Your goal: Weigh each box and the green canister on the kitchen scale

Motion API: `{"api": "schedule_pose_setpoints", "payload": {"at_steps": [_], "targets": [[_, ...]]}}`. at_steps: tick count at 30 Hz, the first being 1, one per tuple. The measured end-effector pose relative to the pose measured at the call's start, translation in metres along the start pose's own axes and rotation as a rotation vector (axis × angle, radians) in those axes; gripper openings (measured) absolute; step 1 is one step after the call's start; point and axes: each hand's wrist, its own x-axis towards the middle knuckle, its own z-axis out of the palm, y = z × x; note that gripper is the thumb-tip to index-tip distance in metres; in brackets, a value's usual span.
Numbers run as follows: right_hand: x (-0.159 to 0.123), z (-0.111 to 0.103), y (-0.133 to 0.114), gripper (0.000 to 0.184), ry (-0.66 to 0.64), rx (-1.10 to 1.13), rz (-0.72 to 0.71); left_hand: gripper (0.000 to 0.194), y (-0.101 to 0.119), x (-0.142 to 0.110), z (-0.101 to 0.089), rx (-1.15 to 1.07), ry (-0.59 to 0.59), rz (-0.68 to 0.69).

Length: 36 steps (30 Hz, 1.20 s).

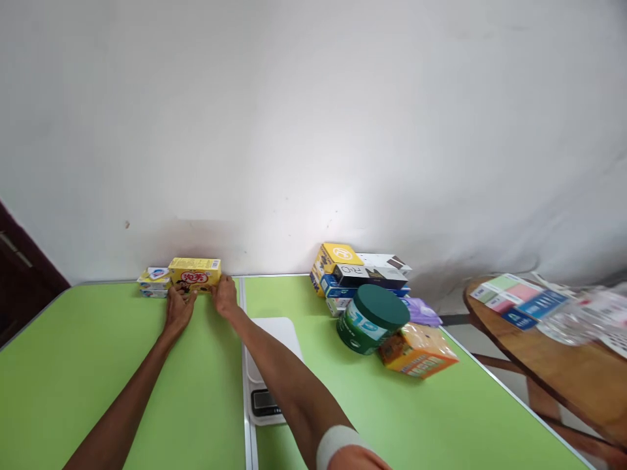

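Observation:
A yellow snack box point(194, 275) with a red printed oval stands against the wall, at the back of the left green table. My right hand point(225, 296) grips its right end. At the box's lower left front, my left hand point(179, 309) presses its closed fingers against it. Directly left of it sit small white, blue and yellow boxes point(155, 283), one on another, beside my left fingertips. The yellow box hides whatever is behind it, and part of my right fingers.
A white kitchen scale point(272, 339) lies across the table seam, partly under my right forearm. To the right are stacked cartons point(337, 261), a dark green tub point(372, 318), an orange package point(418, 352) and a purple packet point(422, 311). A wooden table point(553, 365) holds blurred items.

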Motion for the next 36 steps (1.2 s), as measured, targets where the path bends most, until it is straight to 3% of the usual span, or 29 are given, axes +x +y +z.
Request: {"api": "schedule_pose_setpoints", "payload": {"at_steps": [5, 9, 12, 15, 17, 20, 23, 25, 28, 31, 33, 36], "targets": [[0.000, -0.008, -0.010, 0.045, -0.041, 0.033, -0.005, 0.069, 0.009, 0.002, -0.006, 0.036, -0.047, 0.017], [-0.014, -0.033, -0.019, 0.065, -0.087, 0.041, -0.013, 0.073, 0.008, -0.002, -0.009, 0.165, -0.057, 0.094], [-0.045, -0.069, -0.020, 0.066, -0.104, 0.076, -0.173, 0.066, 0.017, -0.013, -0.003, 0.306, -0.006, 0.321], [-0.098, -0.121, -0.010, 0.051, -0.038, 0.178, -0.424, 0.053, 0.040, -0.023, 0.013, 0.371, -0.069, 0.663], [-0.139, -0.161, 0.007, 0.043, 0.114, 0.226, -0.492, 0.046, 0.057, -0.024, 0.026, 0.378, -0.177, 0.846], [-0.195, -0.219, 0.053, 0.039, 0.525, 0.136, -0.473, 0.046, 0.074, -0.016, 0.045, 0.374, -0.325, 1.002], [-0.236, -0.264, 0.116, 0.045, 0.978, -0.084, -0.251, 0.040, 0.074, -0.001, 0.054, 0.408, -0.404, 1.031], [-0.252, -0.281, 0.158, 0.062, 1.163, -0.145, -0.086, 0.034, 0.069, 0.008, 0.053, 0.445, -0.426, 1.003], [-0.256, -0.286, 0.208, 0.092, 1.153, -0.076, 0.119, 0.025, 0.063, 0.018, 0.047, 0.466, -0.460, 0.962], [-0.244, -0.278, 0.235, 0.113, 1.078, 0.028, 0.218, 0.021, 0.065, 0.020, 0.040, 0.471, -0.484, 0.953], [-0.237, -0.274, 0.242, 0.116, 1.043, 0.095, 0.245, 0.018, 0.071, 0.017, 0.038, 0.477, -0.479, 0.942], [-0.234, -0.279, 0.245, 0.099, 1.003, 0.228, 0.279, 0.014, 0.088, 0.010, 0.037, 0.478, -0.455, 0.915]]}}
